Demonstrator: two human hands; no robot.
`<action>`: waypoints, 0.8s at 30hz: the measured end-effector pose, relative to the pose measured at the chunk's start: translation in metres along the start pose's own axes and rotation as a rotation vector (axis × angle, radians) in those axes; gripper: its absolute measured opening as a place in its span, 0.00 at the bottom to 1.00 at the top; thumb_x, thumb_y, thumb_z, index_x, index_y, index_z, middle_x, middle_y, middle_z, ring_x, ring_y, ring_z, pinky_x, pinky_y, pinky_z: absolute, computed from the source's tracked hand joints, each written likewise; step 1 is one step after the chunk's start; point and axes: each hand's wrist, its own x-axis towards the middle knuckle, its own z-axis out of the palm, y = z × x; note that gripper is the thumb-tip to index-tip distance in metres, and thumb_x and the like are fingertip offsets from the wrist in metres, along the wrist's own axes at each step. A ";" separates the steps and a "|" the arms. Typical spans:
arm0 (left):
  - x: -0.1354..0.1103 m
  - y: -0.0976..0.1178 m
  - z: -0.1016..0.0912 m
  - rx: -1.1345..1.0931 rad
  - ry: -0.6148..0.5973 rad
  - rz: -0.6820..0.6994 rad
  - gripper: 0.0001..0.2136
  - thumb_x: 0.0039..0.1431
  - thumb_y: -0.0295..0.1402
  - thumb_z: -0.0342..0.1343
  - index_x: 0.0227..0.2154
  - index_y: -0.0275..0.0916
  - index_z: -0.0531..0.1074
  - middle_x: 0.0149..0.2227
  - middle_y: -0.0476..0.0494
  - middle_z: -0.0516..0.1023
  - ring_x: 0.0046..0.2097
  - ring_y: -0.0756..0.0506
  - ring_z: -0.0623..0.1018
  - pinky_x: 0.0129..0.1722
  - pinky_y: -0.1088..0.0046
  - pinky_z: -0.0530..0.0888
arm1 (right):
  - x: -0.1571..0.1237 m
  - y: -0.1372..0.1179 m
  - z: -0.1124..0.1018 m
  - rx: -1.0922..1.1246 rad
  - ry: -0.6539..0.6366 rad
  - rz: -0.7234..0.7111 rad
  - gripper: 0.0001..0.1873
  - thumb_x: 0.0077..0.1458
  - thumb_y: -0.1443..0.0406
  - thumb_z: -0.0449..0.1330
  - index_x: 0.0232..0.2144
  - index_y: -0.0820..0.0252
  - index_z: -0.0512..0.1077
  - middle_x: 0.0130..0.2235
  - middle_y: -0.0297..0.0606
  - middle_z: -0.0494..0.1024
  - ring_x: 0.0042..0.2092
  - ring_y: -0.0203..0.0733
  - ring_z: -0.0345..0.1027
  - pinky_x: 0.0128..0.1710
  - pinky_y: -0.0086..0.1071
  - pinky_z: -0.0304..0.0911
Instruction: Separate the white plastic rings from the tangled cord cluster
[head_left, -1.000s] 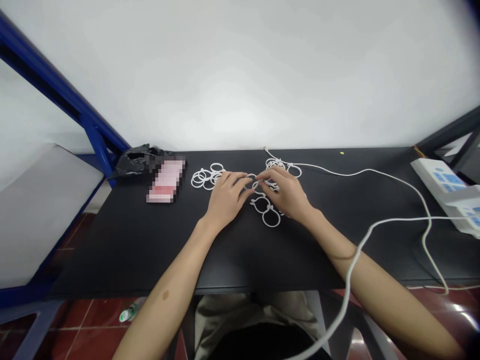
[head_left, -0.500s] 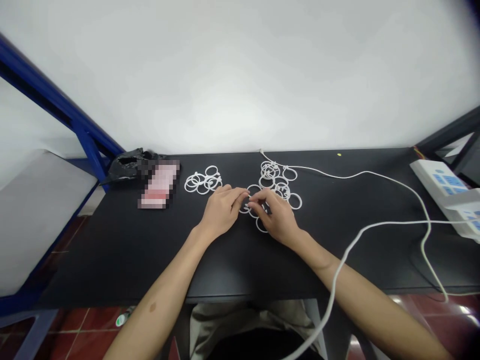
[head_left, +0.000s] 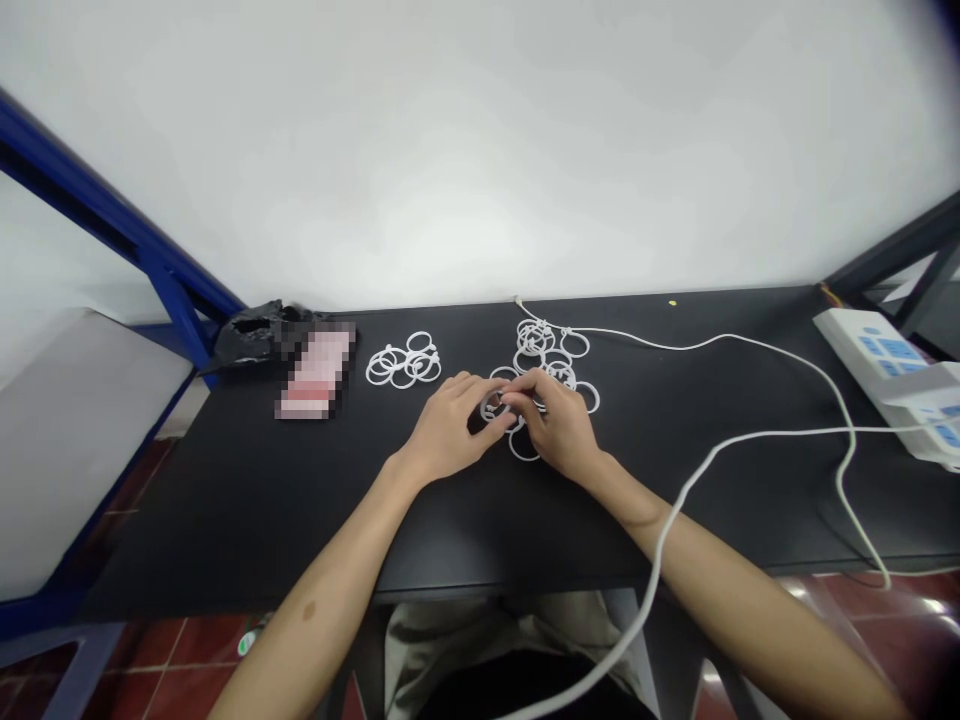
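A white ring [head_left: 486,412], which looks like a plastic curtain ring, is held between my two hands over the black tabletop. My left hand [head_left: 454,425] spans it with thumb and forefinger, one on either side. At the ring's right edge my right hand [head_left: 556,415] pinches with thumb and fingertips; the exact contact is partly hidden. Several more white rings [head_left: 589,397] with small knobs lie in a loose heap under and behind the right hand. Left of it, behind my left hand, sits a smaller cluster of the same rings [head_left: 403,368].
A pixelated pink object [head_left: 319,370] and a crumpled black plastic bag [head_left: 259,335] lie on the left of the table [head_left: 300,500]. A white cable [head_left: 705,470] loops over my right forearm. White boxes [head_left: 885,370] with blue markings stand at the right, and a wall rises behind.
My left thumb and forefinger have spread apart around a ring that now shows clearly between my hands. My right hand keeps its pinch. The view has shifted slightly.
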 end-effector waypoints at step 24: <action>0.000 -0.063 -0.021 0.484 0.251 -0.656 0.21 0.62 0.36 0.51 0.56 0.34 0.66 0.57 0.34 0.71 0.56 0.30 0.65 0.54 0.47 0.64 | -0.001 0.009 -0.002 -0.498 -0.313 -0.188 0.16 0.54 0.52 0.64 0.33 0.59 0.72 0.42 0.44 0.73 0.45 0.50 0.61 0.48 0.45 0.58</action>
